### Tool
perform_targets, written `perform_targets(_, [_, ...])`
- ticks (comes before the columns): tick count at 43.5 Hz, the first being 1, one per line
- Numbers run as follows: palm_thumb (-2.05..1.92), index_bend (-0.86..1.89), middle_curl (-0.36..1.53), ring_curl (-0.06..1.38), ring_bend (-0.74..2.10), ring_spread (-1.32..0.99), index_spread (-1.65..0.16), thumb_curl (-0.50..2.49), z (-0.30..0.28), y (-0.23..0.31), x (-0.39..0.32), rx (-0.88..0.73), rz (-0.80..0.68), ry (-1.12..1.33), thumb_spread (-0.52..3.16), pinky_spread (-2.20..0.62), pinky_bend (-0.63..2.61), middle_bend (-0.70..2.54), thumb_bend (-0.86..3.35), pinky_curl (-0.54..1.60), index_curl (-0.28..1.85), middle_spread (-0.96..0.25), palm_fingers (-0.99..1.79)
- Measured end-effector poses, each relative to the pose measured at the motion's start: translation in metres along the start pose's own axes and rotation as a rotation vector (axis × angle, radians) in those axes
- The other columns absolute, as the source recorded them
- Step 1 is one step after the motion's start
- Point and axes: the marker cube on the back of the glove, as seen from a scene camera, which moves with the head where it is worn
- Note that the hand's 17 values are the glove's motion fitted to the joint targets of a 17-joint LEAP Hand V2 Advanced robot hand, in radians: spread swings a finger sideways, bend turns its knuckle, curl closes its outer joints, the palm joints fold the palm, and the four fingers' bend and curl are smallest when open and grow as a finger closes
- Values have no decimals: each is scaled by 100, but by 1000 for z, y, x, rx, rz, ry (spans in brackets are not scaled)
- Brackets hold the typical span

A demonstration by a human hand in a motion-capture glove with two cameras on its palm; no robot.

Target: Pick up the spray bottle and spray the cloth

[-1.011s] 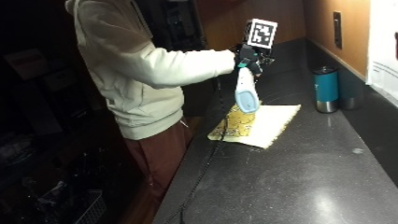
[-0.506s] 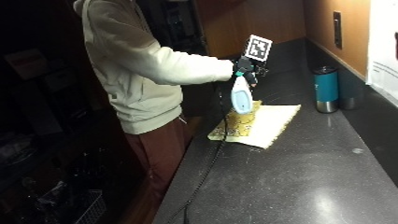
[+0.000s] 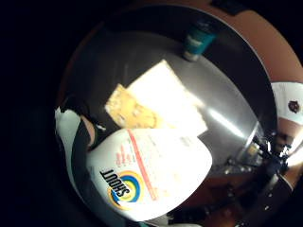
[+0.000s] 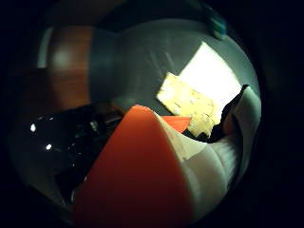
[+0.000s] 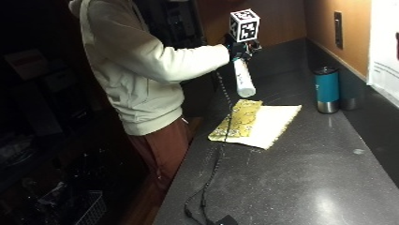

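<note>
The gloved hand (image 5: pixel 239 48) grips the bottle (image 5: pixel 244 78) by its top, fingers curled round it, holding it in the air above the near end of the cloth (image 5: pixel 257 122) on the bench (image 5: pixel 299 178). The marker hides most of the fingers. A teal cup (image 5: pixel 327 89) stands beyond the cloth.
</note>
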Motion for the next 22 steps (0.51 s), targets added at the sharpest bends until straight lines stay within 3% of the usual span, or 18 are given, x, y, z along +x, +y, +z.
perform_targets(9, [95, 47, 49, 45, 62, -17, -15, 76, -5, -24, -47, 261, -135, -386, 12, -17, 25, 61, -3, 37, 53, -13, 138])
perform_targets(15, [95, 47, 49, 45, 62, -17, -15, 76, 21, -61, -80, 431, -173, -649, 12, -17, 25, 61, -3, 37, 53, -12, 138])
perform_targets(22, [95, 47, 49, 45, 63, -17, -15, 77, 51, -88, -93, 468, -173, -901, 12, -17, 25, 60, -3, 37, 53, -12, 137])
